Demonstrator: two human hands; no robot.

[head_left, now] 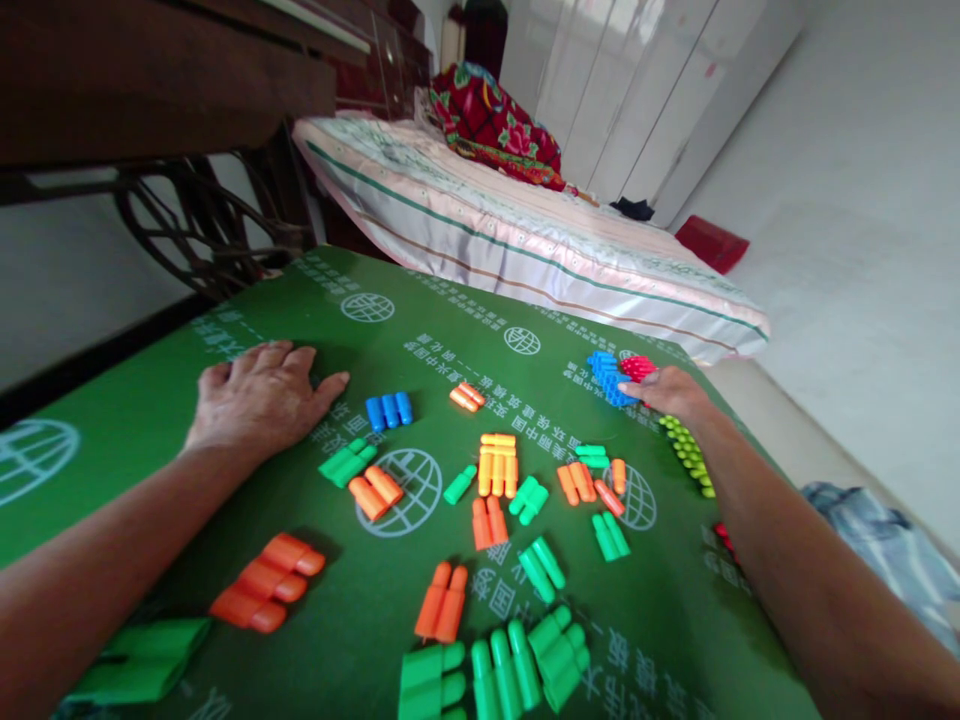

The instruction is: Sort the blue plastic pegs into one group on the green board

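Note:
My left hand lies palm down on the green board, fingers stretched out and thumb apart, holding nothing. Closest to it are a blue piece of joined plastic tubes and a green piece. At the far right, my right hand is closed with its thumb on a blue cluster of plastic pieces; its other fingers are mostly hidden. Beside that hand are a red cluster and a yellow-green studded row, partly behind my wrist.
Several orange and green pieces are scattered over the board, among them a yellow-orange block, an orange piece and a green piece. Beyond the board stands a bed with a red floral blanket. Dark furniture stands left.

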